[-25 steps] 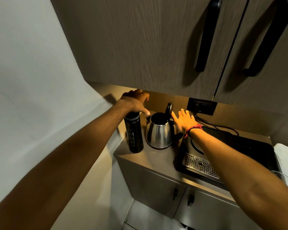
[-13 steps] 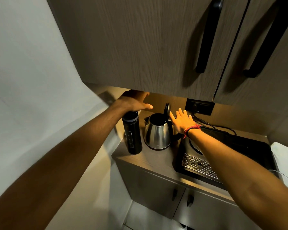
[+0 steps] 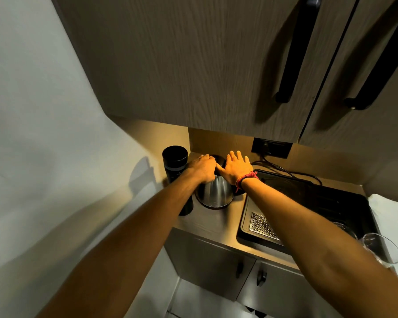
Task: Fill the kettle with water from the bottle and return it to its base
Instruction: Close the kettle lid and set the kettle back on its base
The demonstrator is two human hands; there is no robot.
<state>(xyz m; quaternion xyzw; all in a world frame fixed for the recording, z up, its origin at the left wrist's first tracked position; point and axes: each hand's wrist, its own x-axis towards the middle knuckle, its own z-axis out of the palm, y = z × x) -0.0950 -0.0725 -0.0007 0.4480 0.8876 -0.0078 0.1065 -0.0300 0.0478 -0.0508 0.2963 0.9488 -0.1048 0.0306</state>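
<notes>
A steel kettle (image 3: 214,194) stands on its dark base (image 3: 213,207) at the back left of the counter (image 3: 213,223). My left hand (image 3: 202,168) lies over the kettle's top, fingers bent down on the far side. Beside it, touching it, my right hand (image 3: 236,167) rests flat with fingers spread over the lid and handle side; a red thread band is on that wrist. Both hands hide the lid. A tall black bottle (image 3: 175,162) with its cap on stands upright just left of the kettle, partly behind my left forearm.
A black tray (image 3: 319,203) with a perforated metal drain (image 3: 262,226) fills the counter's right part. A wall socket (image 3: 271,146) with cables sits behind it. A clear glass (image 3: 383,249) and white cloth (image 3: 395,210) are at the right. Overhead cabinet doors (image 3: 193,76) hang low above.
My left hand has left the bottle's cap and moved right onto the kettle's top. The upright lid is no longer seen; my right hand now lies over that spot. The view has tilted downward.
</notes>
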